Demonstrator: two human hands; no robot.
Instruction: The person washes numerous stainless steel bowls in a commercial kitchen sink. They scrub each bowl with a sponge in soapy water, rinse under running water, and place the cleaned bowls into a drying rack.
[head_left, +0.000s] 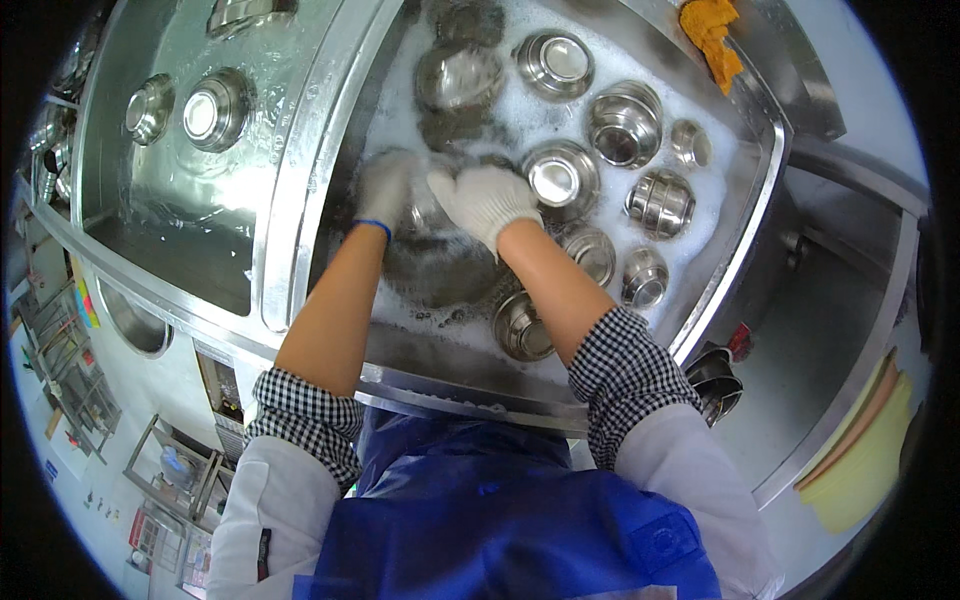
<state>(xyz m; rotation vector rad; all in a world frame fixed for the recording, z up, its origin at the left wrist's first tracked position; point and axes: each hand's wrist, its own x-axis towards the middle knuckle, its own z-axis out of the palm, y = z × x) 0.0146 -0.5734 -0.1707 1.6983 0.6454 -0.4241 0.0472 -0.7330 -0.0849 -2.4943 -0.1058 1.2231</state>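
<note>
Both my hands wear whitish knit gloves and are low over the soapy water of the right sink basin (720, 277). Between them is a shiny steel bowl (426, 210), partly covered and blurred. My left hand (386, 184) is at the bowl's left side, smeared by motion, its fingers unclear. On the other side, my right hand (484, 199) grips the bowl's edge, thumb pointing left and fingertips hidden. Just right of this hand floats an upturned steel bowl (561, 180). Under my right forearm, another steel bowl (525, 326) is partly hidden.
Several steel bowls, including a stacked group (625, 124), sit in the suds. A metal divider (296, 172) separates the left basin (169, 281), where upturned bowls (215, 109) lie in water. An orange cloth (711, 37) hangs on the far right rim. Dark metal containers (715, 382) stand right of the sink.
</note>
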